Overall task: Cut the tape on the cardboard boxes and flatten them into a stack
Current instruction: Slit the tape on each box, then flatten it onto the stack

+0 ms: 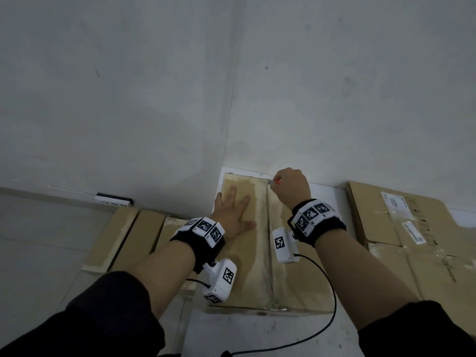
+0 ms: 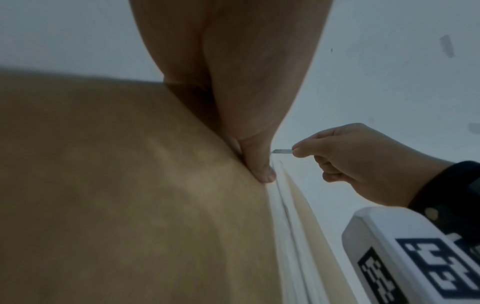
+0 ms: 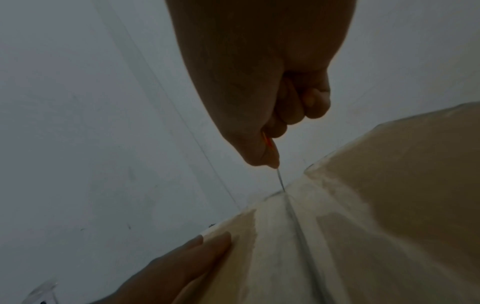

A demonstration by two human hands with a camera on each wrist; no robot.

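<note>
Against the corner of two grey walls, a sealed cardboard box [image 1: 257, 253] is seen lying on the floor, its top crossed lengthwise by a strip of clear tape [image 1: 265, 243] along the centre seam. The left hand [image 1: 233, 215] is laid flat on the left half of the top, fingers straight and spread, pressing the cardboard down; in the left wrist view the thumb [image 2: 259, 164] is seen resting just beside the seam. The right hand [image 1: 292, 188] is closed in a fist around a small cutter [image 1: 275, 181] with an orange body, of which only a sliver and the thin metal blade are visible. The blade tip is placed at the far end of the tape, at the box's edge nearest the wall; in the right wrist view it meets the seam line. More cardboard boxes [image 1: 401, 228] are seen lying to the right, one with white labels, and others [image 1: 123, 238] to the left. A white power strip [image 1: 113, 199] is seen by the left wall.
</note>
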